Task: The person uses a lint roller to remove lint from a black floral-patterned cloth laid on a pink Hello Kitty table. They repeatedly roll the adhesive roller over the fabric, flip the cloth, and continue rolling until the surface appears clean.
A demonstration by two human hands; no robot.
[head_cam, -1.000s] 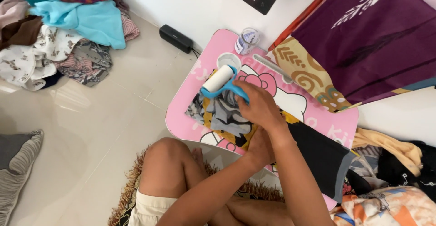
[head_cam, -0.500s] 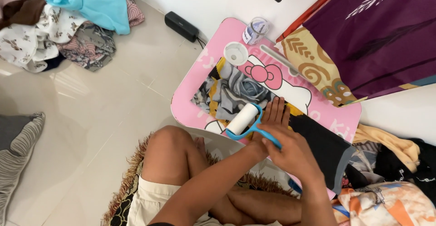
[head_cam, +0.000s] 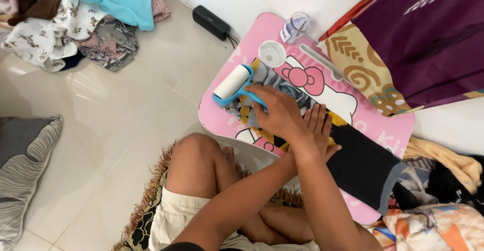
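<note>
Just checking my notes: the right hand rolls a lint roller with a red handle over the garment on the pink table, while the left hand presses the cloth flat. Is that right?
Not quite: the head view shows the lint roller has a blue handle, not red. The rest holds: the right hand rolls it over the garment on the pink table, and the left hand presses the cloth flat.

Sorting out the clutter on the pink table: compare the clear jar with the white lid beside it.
The clear jar is see-through and lies tipped; the white lid is opaque and lies flat. The jar is taller, the lid a shallow disc. Both are round and rest untouched at the pink table's far end.
</note>
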